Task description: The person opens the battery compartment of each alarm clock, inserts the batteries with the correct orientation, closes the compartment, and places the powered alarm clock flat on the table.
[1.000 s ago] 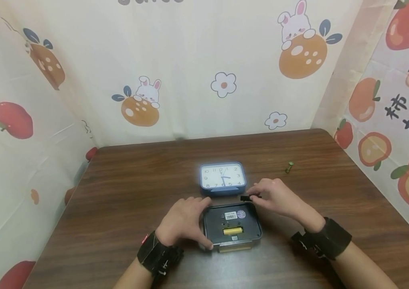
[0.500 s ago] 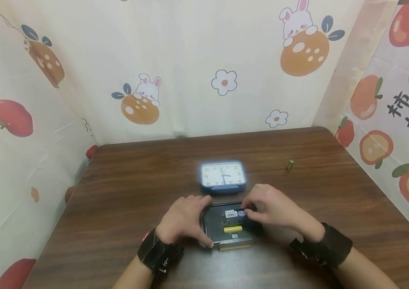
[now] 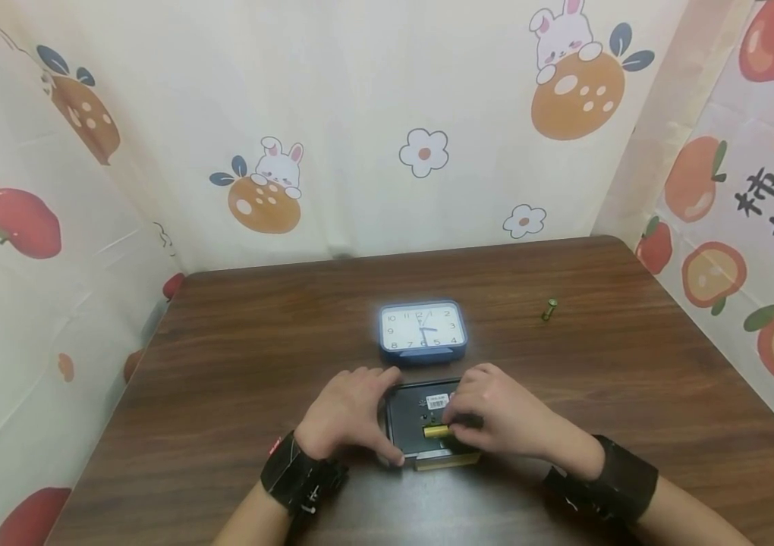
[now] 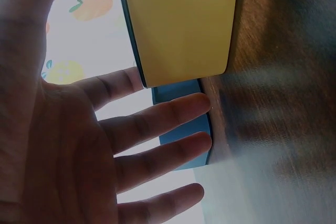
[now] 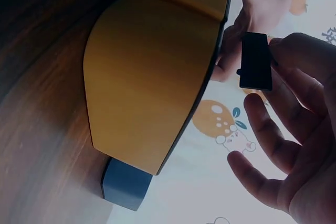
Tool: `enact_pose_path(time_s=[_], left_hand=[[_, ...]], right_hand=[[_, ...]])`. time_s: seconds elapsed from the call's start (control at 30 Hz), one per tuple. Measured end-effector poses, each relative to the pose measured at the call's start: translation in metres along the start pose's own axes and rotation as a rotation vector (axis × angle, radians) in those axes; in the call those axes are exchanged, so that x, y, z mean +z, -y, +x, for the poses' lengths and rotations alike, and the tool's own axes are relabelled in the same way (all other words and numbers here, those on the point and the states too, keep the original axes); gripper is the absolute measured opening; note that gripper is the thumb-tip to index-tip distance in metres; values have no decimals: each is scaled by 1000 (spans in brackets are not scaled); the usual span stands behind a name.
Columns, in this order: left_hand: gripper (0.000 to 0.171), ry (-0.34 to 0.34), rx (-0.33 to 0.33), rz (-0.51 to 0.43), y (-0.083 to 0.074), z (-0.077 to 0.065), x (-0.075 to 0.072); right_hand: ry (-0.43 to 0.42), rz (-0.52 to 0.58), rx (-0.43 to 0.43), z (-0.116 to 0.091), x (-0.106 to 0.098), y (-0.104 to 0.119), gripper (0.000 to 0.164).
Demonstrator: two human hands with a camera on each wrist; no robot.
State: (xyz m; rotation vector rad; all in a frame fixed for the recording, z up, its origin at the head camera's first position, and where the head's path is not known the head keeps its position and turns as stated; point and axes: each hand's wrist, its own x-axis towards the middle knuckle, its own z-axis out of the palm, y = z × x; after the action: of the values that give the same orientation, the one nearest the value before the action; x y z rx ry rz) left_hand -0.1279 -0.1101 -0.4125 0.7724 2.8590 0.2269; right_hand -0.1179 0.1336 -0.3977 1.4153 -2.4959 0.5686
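The left hand [image 3: 344,417], fingers extended, touches the yellow clock [image 3: 406,413], positioned back up, midway between the table's [image 3: 264,326] side edges. The blue clock [image 3: 421,356] sits nearer the rear edge. The right hand [image 3: 496,413] pinches the black cover [image 5: 255,62].

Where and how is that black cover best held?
Probably by the long edge opposite its small tab, coming from the right, in a light pinch. The black cover is a flat rectangle, so gripping that edge should leave the tab and most of the face free. The right hand pinches it there; the left hand is at the left end of the yellow clock.
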Motion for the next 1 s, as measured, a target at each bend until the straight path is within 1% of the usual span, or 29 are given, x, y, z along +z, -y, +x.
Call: enact_pose_path(time_s=[0.17,0.37,0.57,0.77,1.0], left_hand=[[101,-2,3,-2,0,0,0],[99,-24,15,2,-1,0,0],[95,-43,22,1,-1,0,1],[95,-43,24,-2,0,1,2],[95,-40,24,-13,1,1,2]], right_hand=[[-3,-17,-25,-1,4,1,10],[-20,-47,-50,-1,5,4,10],[-2,-85,-35,-1,9,6,10],[19,-122,-20,-1,16,7,9],[25,-119,1,0,18,8,9]])
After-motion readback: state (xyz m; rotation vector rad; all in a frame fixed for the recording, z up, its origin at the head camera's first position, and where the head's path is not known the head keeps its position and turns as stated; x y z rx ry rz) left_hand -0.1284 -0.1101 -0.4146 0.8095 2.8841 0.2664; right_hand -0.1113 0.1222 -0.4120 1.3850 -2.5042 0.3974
